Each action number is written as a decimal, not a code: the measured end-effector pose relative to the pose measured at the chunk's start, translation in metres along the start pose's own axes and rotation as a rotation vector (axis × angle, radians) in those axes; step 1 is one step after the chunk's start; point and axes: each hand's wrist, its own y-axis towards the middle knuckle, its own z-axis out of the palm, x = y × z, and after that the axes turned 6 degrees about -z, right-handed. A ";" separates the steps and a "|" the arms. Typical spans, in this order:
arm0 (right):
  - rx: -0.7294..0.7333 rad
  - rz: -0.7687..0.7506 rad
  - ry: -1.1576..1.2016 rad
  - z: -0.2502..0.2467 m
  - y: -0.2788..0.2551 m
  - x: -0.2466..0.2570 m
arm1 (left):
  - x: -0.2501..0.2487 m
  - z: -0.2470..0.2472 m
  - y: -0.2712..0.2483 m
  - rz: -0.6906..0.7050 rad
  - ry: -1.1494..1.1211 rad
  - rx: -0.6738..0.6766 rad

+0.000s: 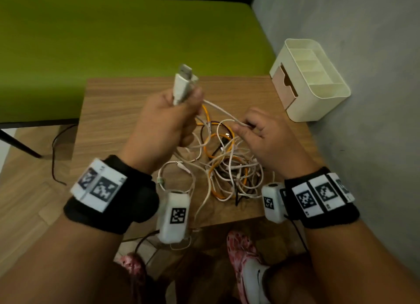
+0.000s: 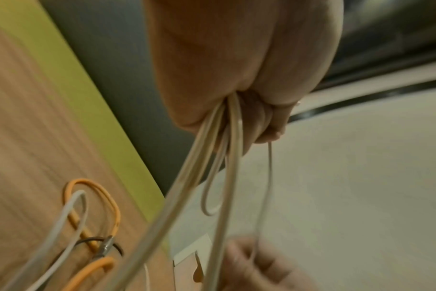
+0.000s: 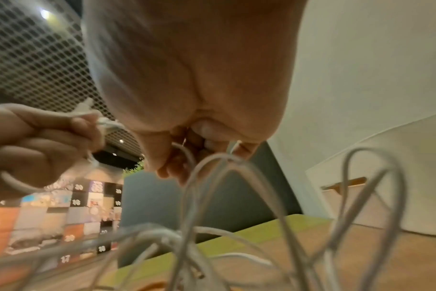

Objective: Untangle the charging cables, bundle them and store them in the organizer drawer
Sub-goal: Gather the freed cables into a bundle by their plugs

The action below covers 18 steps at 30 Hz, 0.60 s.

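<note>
A white USB cable (image 1: pixel 218 109) is held taut between the two hands, seemingly so that it can be drawn clear of the rest. By the left hand (image 1: pixel 163 119), raised above the small wooden table (image 1: pixel 109 113), several white strands are gripped in a closed fist, with the USB plug (image 1: pixel 183 81) kept standing up out of the top, probably so that the freed end is not lost. Below and between the hands, the tangle of white, orange and dark cables (image 1: pixel 225 165) is left lying on the tabletop. The same white strand is pinched in the curled fingers of the right hand (image 1: pixel 263 138). At the table's far right corner, against the grey wall (image 1: pixel 363 54), a cream desk organizer (image 1: pixel 318 99) is set with its pale wooden drawer (image 1: pixel 284 81) shut. A green bench (image 1: pixel 113 35) is seen behind the table.
</note>
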 end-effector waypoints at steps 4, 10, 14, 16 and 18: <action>-0.008 0.183 0.070 -0.007 -0.003 -0.007 | 0.005 -0.016 0.005 -0.053 0.175 -0.075; -0.082 0.290 0.849 -0.016 0.003 0.013 | 0.019 -0.012 0.011 -0.043 0.731 -0.243; -0.024 0.301 0.711 -0.017 0.003 0.014 | 0.022 -0.009 0.009 0.045 0.792 -0.250; -0.001 0.265 0.440 -0.015 0.001 0.016 | 0.020 -0.002 0.005 0.158 0.722 -0.237; 0.007 0.208 0.336 -0.010 0.000 0.020 | 0.020 0.007 0.003 0.230 0.686 -0.169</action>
